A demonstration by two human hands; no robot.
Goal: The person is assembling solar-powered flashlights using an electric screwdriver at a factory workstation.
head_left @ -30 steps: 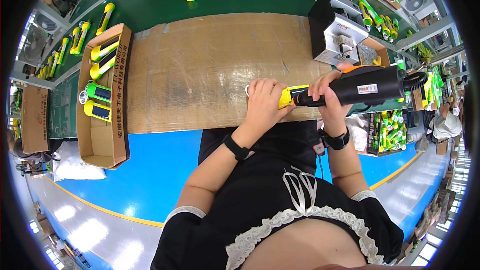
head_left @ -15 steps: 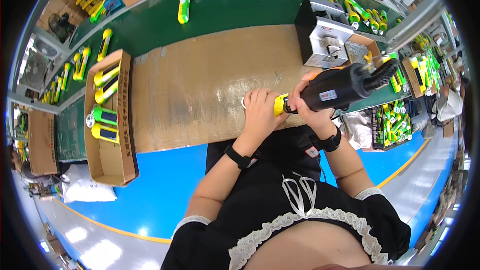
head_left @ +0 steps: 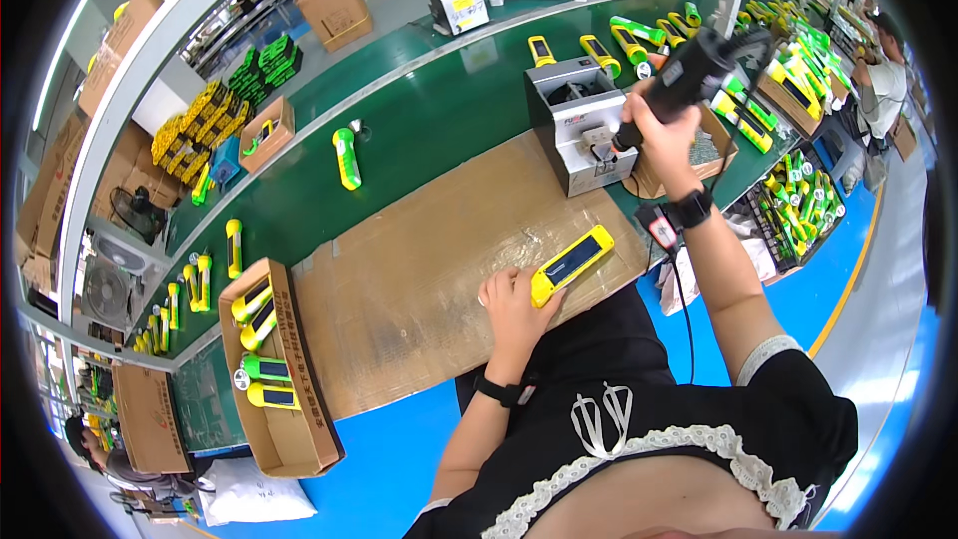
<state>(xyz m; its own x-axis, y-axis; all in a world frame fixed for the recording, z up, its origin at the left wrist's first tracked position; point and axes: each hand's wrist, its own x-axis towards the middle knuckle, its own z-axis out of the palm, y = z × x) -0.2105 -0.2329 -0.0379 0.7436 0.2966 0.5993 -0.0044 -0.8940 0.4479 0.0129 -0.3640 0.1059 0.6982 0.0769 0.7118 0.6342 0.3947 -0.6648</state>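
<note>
My left hand [head_left: 514, 309] grips the head end of a yellow flashlight [head_left: 572, 265] with a dark solar panel, resting on a brown cardboard sheet [head_left: 409, 279]. In my right hand [head_left: 666, 145] is a black electric screwdriver [head_left: 689, 72], raised and slightly blurred. Its tip points at the front of a grey and black screw feeder [head_left: 577, 130] on the bench. A cable hangs past my right wrist. Behind that hand stands an open carton [head_left: 714, 145] with small metal parts, partly hidden.
A long carton [head_left: 311, 379] with several flashlights stands at the left. One green flashlight [head_left: 346, 158] lies on the green bench [head_left: 439, 140]. More flashlights lie beyond the feeder; a black crate [head_left: 788, 230] full of them sits at the right. Other people work at both sides.
My right hand has lifted the screwdriver off the flashlight and carried it right and away to the feeder. The flashlight now lies solar panel up under my left hand. The view has turned.
</note>
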